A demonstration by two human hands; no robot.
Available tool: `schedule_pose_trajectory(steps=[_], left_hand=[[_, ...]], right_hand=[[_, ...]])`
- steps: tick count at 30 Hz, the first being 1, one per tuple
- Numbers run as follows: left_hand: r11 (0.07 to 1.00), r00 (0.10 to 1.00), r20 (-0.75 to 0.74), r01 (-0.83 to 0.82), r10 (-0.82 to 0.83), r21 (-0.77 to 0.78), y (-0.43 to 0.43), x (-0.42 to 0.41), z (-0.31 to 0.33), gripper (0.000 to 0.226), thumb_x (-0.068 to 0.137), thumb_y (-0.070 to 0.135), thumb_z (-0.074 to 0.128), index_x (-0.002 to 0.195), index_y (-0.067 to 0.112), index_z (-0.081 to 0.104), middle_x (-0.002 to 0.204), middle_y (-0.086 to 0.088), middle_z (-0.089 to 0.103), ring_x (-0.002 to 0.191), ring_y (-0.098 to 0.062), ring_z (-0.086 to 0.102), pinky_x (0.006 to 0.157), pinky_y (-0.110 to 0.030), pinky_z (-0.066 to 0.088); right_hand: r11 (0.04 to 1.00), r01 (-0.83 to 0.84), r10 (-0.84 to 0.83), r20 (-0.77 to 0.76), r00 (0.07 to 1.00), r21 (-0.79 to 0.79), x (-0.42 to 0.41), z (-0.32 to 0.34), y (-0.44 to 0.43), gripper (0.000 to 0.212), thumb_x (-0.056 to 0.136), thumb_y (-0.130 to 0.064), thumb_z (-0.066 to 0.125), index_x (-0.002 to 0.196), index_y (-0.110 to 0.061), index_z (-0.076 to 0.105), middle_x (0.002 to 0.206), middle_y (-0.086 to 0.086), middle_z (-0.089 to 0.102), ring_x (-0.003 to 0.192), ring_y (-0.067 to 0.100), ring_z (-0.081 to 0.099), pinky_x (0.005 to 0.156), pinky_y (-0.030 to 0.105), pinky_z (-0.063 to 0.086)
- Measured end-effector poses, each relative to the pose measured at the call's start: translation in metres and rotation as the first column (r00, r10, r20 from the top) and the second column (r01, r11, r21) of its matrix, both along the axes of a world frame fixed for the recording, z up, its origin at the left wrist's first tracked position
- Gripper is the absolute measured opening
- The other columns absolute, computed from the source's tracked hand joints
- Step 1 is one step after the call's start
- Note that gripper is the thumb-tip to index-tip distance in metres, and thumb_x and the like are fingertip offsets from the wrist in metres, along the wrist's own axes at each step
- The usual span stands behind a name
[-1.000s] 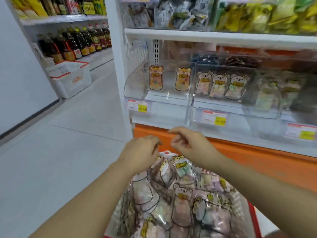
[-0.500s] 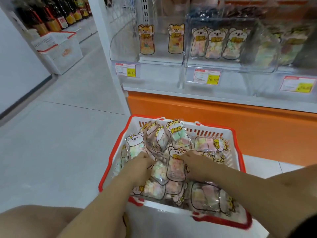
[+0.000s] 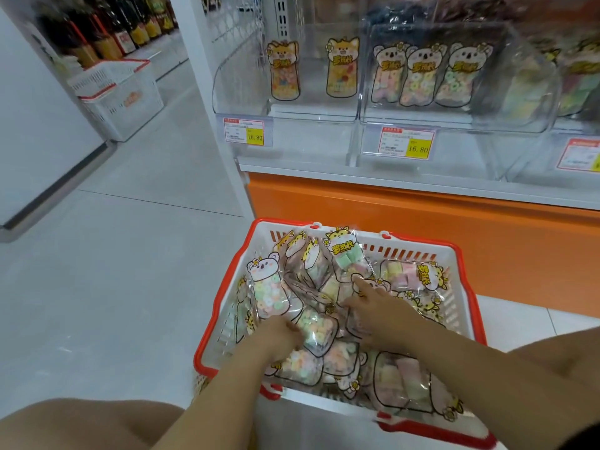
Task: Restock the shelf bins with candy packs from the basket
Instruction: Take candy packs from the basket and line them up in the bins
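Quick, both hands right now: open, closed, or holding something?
Left hand: fingers buried among the candy packs; grip cannot be told.
Right hand: open, fingers flat on the candy packs.

Bright, even light falls from overhead, and shadows are soft and faint on the pale floor [image 3: 113,303]. White glare streaks the clear bins [image 3: 311,115] at 12 o'clock and the candy packs [image 3: 402,384] at 5 o'clock. Blur smears the bottles [image 3: 107,34] at 11 o'clock and the goods [image 3: 581,73] at 2 o'clock. Straight lines bow toward the edges.
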State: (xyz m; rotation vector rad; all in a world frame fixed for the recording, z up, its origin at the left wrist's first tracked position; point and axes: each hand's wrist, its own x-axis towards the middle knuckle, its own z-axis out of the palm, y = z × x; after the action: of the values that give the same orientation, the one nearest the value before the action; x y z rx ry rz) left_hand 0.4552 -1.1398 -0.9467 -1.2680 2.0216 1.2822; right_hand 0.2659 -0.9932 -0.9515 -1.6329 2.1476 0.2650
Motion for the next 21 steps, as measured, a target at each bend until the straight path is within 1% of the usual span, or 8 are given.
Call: schedule_pose_trajectory(steps=[2, 6, 8, 10, 14, 17, 19, 21], left_hand=[[0.957, 0.963, -0.051, -0.255, 0.264, 0.142, 0.005, -0.004, -0.004, 0.028, 0.098, 0.027, 0.063, 0.113, 0.004, 0.067, 0.086, -0.011, 0.069, 0.051, -0.014, 0.045, 0.051, -0.023, 0.036], [0.844, 0.868, -0.044, -0.468, 0.495, 0.261, 0.024, -0.018, -0.003, 0.020, 0.097, 0.025, 0.065, 0.110, 0.011, 0.066, 0.091, -0.010, 0.065, 0.068, -0.018, 0.052, 0.056, -0.024, 0.045], [0.782, 0.815, -0.054, -0.531, 0.577, 0.326, 0.032, -0.025, -0.004, 0.019, 0.095, 0.021, 0.064, 0.103, 0.005, 0.068, 0.093, -0.017, 0.072, 0.063, -0.020, 0.049, 0.052, -0.023, 0.041], [0.714, 0.746, -0.068, -0.603, 0.663, 0.356, 0.040, -0.028, -0.001, 0.015, 0.093, 0.014, 0.061, 0.086, 0.002, 0.065, 0.086, -0.019, 0.069, 0.065, -0.021, 0.048, 0.055, -0.027, 0.037], [0.639, 0.649, -0.125, -0.666, 0.751, 0.385, 0.051, -0.033, 0.006, 0.014, 0.090, 0.009, 0.060, 0.077, 0.005, 0.059, 0.072, -0.014, 0.053, 0.067, -0.023, 0.047, 0.064, -0.036, 0.035], [0.748, 0.738, -0.184, -0.578, 0.650, 0.325, 0.057, -0.037, 0.017, 0.014, 0.090, 0.011, 0.060, 0.079, 0.014, 0.053, 0.064, -0.006, 0.044, 0.057, -0.019, 0.038, 0.061, -0.031, 0.030], [0.866, 0.840, -0.241, -0.427, 0.486, 0.260, 0.060, -0.038, 0.029, 0.015, 0.095, 0.015, 0.059, 0.091, 0.027, 0.050, 0.072, 0.003, 0.048, 0.058, -0.009, 0.041, 0.058, -0.023, 0.034], [0.962, 0.917, -0.296, -0.239, 0.268, 0.130, 0.059, -0.039, 0.039, 0.020, 0.100, 0.019, 0.055, 0.084, 0.031, 0.051, 0.079, 0.007, 0.048, 0.062, -0.004, 0.041, 0.054, -0.014, 0.030]], right_hand=[[0.997, 0.056, -0.055, 0.023, 0.998, -0.054, -0.004, -0.005, 0.006, 0.086, 0.085, -0.044, 0.069, 0.152, -0.035, 0.016, 0.164, 0.002, 0.003, 0.142, 0.034, 0.028, 0.105, 0.046, 0.045], [0.901, 0.418, -0.401, 0.144, 0.904, -0.113, -0.005, -0.016, 0.016, 0.100, 0.080, -0.056, 0.072, 0.155, -0.026, 0.012, 0.163, 0.005, 0.011, 0.147, 0.035, 0.023, 0.113, 0.047, 0.037], [0.777, 0.619, -0.563, 0.311, 0.766, -0.117, -0.005, -0.017, 0.015, 0.104, 0.078, -0.052, 0.076, 0.155, -0.022, 0.013, 0.161, 0.007, 0.018, 0.143, 0.033, 0.030, 0.111, 0.045, 0.038], [0.620, 0.779, -0.657, 0.479, 0.583, -0.096, -0.005, -0.016, 0.012, 0.102, 0.079, -0.036, 0.079, 0.156, -0.018, 0.015, 0.157, 0.010, 0.022, 0.139, 0.034, 0.036, 0.107, 0.043, 0.039], [0.411, 0.911, -0.732, 0.586, 0.348, -0.028, -0.006, -0.023, 0.009, 0.095, 0.076, -0.016, 0.077, 0.153, -0.018, 0.021, 0.152, 0.015, 0.022, 0.130, 0.037, 0.041, 0.101, 0.041, 0.042], [0.275, 0.961, -0.743, 0.644, 0.185, 0.041, -0.006, -0.026, 0.004, 0.101, 0.075, -0.018, 0.083, 0.154, -0.016, 0.020, 0.149, 0.018, 0.035, 0.120, 0.036, 0.049, 0.088, 0.040, 0.050], [0.184, 0.972, -0.720, 0.693, 0.031, 0.148, -0.008, -0.025, -0.001, 0.102, 0.077, -0.014, 0.083, 0.154, -0.011, 0.017, 0.146, 0.019, 0.041, 0.112, 0.035, 0.053, 0.068, 0.033, 0.050], [0.127, 0.958, -0.667, 0.737, -0.110, 0.258, -0.015, -0.016, -0.005, 0.097, 0.073, -0.011, 0.084, 0.150, -0.003, 0.025, 0.134, 0.021, 0.050, 0.107, 0.034, 0.057, 0.069, 0.035, 0.052]])
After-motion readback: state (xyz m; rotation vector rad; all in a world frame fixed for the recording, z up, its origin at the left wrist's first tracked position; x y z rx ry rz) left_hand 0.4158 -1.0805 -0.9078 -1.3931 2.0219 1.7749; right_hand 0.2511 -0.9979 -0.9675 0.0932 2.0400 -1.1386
